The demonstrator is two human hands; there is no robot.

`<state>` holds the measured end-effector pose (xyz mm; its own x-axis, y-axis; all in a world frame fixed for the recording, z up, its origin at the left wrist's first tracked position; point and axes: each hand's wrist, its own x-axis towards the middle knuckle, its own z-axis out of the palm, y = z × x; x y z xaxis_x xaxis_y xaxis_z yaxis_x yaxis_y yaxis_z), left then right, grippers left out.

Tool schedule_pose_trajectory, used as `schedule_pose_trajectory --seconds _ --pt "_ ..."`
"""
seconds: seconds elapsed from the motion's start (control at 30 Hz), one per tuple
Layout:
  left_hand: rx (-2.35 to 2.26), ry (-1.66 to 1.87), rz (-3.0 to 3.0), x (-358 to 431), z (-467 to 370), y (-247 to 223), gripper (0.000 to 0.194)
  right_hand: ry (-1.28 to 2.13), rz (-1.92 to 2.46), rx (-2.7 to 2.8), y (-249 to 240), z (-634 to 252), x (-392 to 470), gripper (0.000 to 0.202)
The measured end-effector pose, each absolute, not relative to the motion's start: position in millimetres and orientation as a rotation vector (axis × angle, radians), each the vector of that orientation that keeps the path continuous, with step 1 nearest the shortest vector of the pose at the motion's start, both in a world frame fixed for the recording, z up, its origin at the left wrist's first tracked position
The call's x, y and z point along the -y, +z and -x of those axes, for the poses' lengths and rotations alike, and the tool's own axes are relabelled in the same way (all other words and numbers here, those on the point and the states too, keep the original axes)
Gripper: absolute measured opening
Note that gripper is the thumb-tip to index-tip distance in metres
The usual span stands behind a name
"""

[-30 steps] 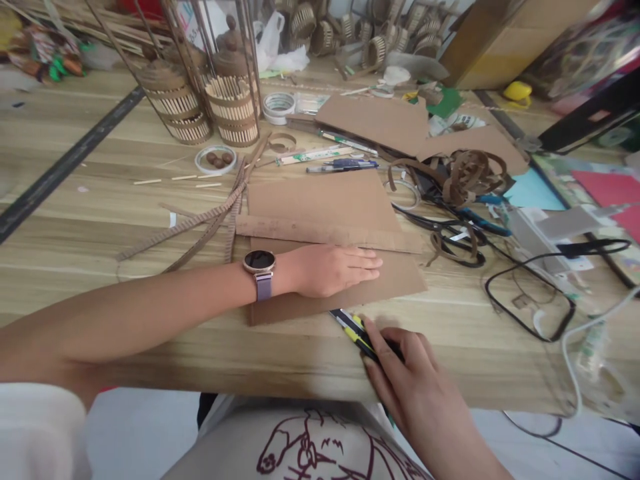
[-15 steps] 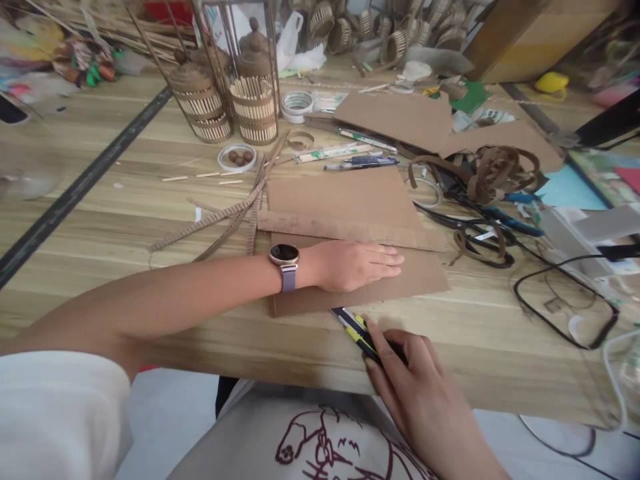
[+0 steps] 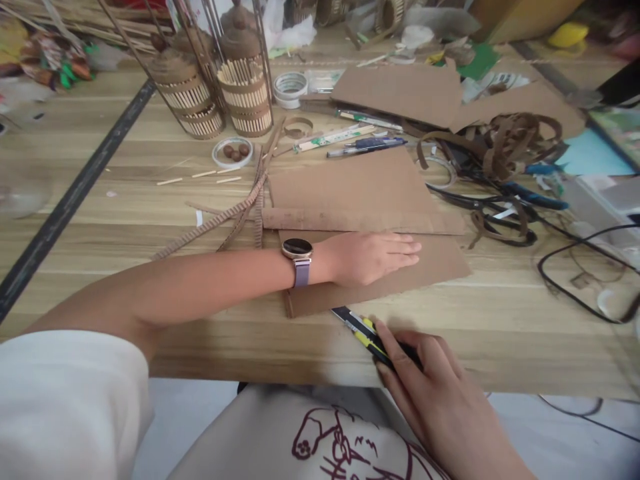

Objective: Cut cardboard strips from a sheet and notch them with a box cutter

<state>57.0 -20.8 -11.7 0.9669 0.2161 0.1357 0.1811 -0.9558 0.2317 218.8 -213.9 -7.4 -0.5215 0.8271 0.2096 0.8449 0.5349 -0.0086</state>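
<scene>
My left hand (image 3: 373, 257) lies flat with its fingers stretched out, pressing on a brown cardboard sheet (image 3: 440, 260). A watch (image 3: 297, 250) is on that wrist. Just beyond the hand, a cardboard strip (image 3: 350, 220) crosses the sheet, and a further flat cardboard piece (image 3: 350, 180) lies behind it. My right hand (image 3: 435, 380) is wrapped round a black and yellow utility knife (image 3: 367, 337). Its blade is out and points up and left, close to the sheet's near edge; whether it touches the cardboard I cannot tell.
Corrugated strips (image 3: 220, 217) lie left of the cardboard, near a tape ring (image 3: 233, 153) holding brown balls. Stick-walled lanterns (image 3: 245, 93) stand behind. Pens (image 3: 365, 147), scissors (image 3: 510, 237) and curled cardboard strips (image 3: 520, 143) lie around the far and right sides. The table edge is close to me.
The view has shifted slightly. My left hand still lies flat on the cardboard, and my right hand still holds the knife near the sheet's near edge.
</scene>
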Motion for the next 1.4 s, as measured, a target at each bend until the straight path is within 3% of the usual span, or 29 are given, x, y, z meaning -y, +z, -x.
schedule_pose_trajectory --seconds 0.47,1.0,1.23,1.4 --pt "-0.312 0.152 -3.016 19.6 -60.0 -10.9 0.051 -0.157 1.417 2.532 -4.6 -193.5 214.7 0.055" --pt "-0.332 0.186 -2.981 20.3 -60.6 -10.5 0.050 -0.165 1.366 2.571 -5.0 -189.2 215.0 0.065" --pt "-0.321 0.202 -2.993 19.8 -52.9 -3.9 0.048 -0.212 1.371 2.555 -4.2 -189.9 213.2 0.048" --pt "-0.286 0.135 -2.942 21.7 -6.4 2.2 0.044 -0.163 1.390 2.519 -5.9 -195.0 214.1 0.049"
